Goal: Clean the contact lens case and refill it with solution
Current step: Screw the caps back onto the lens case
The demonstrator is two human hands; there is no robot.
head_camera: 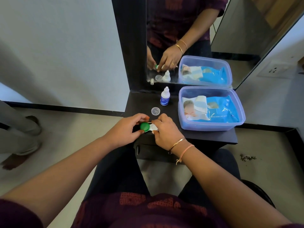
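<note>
A white contact lens case (152, 127) with a green cap (144, 126) on its left well is held between both hands at the front of the dark shelf (213, 137). My left hand (126, 129) grips the green-capped end with thumb and fingers. The case's white right end is pinched by my right hand (166, 130), which hides most of that end. Just behind the hands lies a loose clear round cap (155, 111). A small white solution bottle (165, 96) with a blue label stands upright further back, near the mirror.
A clear blue-tinted plastic box (236, 124) holding a blue pack of wipes fills the shelf's right side. A mirror (189, 30) rises behind the shelf. Another person's legs and bare foot (14, 160) stand on the floor at far left.
</note>
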